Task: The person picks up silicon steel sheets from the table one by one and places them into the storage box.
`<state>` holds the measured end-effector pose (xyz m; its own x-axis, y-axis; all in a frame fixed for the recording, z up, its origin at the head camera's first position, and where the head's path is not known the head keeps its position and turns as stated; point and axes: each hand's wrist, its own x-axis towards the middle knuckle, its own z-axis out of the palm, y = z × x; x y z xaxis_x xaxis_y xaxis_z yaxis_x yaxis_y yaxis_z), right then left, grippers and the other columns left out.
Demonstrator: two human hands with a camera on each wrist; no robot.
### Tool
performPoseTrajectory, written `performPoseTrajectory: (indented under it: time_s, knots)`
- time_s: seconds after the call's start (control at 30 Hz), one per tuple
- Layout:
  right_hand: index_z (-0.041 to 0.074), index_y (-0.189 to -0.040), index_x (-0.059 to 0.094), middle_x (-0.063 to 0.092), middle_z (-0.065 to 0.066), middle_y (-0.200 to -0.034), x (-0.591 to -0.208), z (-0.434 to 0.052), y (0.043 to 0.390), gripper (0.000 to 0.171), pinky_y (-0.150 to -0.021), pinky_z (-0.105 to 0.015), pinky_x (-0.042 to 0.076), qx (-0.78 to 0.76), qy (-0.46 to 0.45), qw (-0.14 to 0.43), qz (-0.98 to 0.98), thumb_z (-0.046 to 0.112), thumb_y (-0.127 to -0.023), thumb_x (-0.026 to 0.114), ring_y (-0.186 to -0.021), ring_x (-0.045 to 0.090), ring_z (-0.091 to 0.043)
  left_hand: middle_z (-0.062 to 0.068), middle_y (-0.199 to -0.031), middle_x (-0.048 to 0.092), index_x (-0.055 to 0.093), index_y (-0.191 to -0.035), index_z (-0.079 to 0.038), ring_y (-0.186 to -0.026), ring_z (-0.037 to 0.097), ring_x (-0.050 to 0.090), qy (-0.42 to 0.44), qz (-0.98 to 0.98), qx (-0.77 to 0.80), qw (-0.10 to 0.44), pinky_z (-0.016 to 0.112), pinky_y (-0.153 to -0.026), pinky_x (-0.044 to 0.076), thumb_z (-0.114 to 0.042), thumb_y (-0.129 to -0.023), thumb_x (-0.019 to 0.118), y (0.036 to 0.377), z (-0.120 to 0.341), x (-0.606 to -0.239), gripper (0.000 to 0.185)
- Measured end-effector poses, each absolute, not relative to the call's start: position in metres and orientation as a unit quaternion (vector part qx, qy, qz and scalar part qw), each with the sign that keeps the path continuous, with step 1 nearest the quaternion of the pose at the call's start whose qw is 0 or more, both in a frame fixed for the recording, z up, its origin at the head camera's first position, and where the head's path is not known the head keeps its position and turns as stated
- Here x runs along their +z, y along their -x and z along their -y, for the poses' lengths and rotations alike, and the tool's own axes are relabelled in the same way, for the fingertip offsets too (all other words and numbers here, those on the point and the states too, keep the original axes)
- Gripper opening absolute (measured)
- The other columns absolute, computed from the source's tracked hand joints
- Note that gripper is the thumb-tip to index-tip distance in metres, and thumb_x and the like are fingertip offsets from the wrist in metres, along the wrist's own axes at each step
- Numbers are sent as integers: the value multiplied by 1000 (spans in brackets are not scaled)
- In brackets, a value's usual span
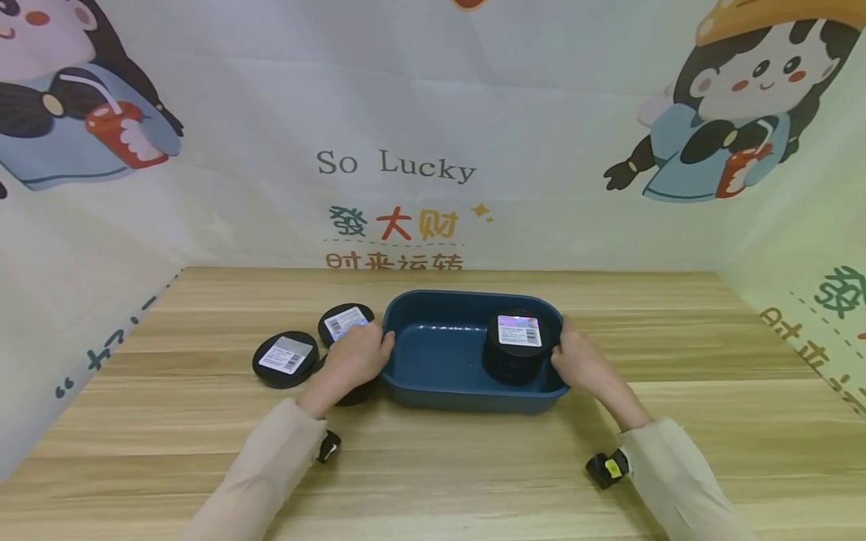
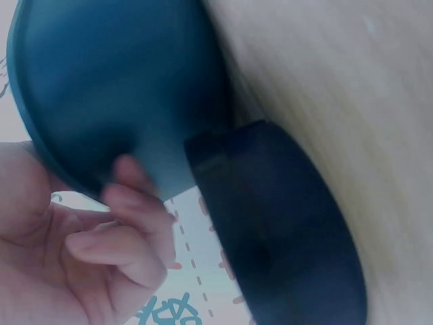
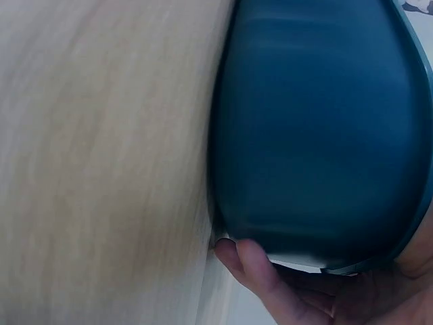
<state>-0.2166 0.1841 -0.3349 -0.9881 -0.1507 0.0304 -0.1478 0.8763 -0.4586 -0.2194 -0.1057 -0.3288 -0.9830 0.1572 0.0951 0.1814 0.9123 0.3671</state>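
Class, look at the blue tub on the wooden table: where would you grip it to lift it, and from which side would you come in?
Grip the blue tub by its two short ends, one hand from each side, as the left hand and right hand do now. Its rolled rim gives fingers a ledge, and a black jar loads the right end, so two hands probably keep it level.

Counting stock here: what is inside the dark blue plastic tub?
One black round jar with a white barcode label stands at the right end of the dark blue plastic tub. The floor beneath the jar is hidden.

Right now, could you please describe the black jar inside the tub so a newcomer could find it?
On the wooden table sits a blue tub. The black jar stands at its right end, beside the right hand; unlike the jars left of the tub, it alone is inside.
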Motion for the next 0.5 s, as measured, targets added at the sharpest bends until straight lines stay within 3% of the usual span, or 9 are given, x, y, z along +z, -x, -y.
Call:
performPoseTrajectory:
  time_s: [0.17, 0.33, 0.5]
  knots:
    - [-22, -124, 18, 52, -40, -96, -336, -184, 217, 52, -67, -43, 45, -240, 75, 2, -968, -1, -81, 38, -76, 55, -34, 23, -92, 62, 57, -106, 6, -83, 34, 60, 124, 970, -205, 43, 45, -67, 45, -21, -93, 41, 220, 115, -325, 34]
    - [-21, -125, 17, 52, -40, -99, -337, -184, 217, 53, -66, -41, 46, -248, 71, 3, -966, -1, -81, 38, -76, 56, -33, 23, -96, 60, 58, -103, 10, -93, 36, 55, 181, 959, -211, 64, 46, -81, 42, -12, -90, 42, 221, 130, -324, 29]
    - [-22, -126, 16, 50, -41, -102, -339, -183, 217, 54, -69, -43, 45, -248, 68, 4, -966, 0, -82, 37, -79, 56, -35, 30, -113, 51, 51, -114, 11, -110, 44, 43, 190, 961, -200, 30, 50, -91, 34, -10, -84, 50, 218, 145, -321, 37]
